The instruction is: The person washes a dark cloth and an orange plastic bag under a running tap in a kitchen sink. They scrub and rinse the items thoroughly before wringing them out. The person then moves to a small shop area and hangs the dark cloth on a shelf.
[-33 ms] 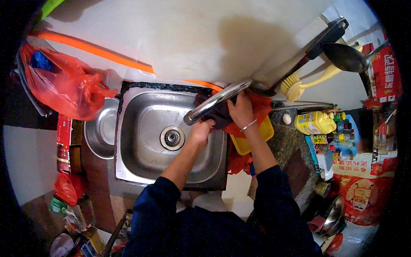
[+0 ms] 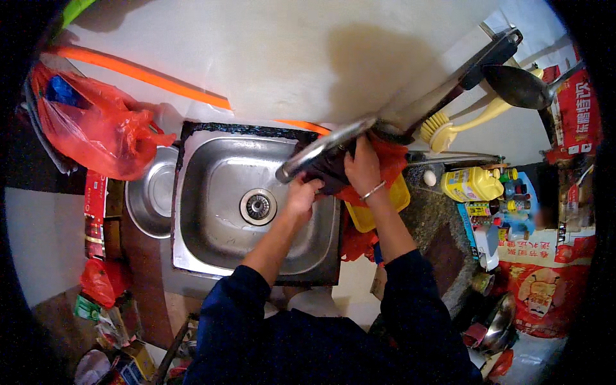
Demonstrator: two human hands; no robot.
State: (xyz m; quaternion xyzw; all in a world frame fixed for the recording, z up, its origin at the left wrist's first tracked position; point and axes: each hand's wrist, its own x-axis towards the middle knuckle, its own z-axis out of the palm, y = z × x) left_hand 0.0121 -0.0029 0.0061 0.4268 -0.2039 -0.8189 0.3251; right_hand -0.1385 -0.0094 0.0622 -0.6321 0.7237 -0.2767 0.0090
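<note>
Dark limp cloth [image 2: 331,174] beneath metal faucet [image 2: 328,147]; left hand [image 2: 300,197], right hand [image 2: 364,167]: fingers [image 2: 314,185] closed on it.

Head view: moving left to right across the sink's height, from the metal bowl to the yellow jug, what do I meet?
Metal bowl → sink drain → left hand → right hand → egg → yellow jug.

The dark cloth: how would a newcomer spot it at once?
Find the steel sink, then the metal faucet reaching over its right side. Partly behind the faucet, between the left hand and right hand, is the dark cloth. Its purplish-black colour sets it apart from the red material beside it.
</note>
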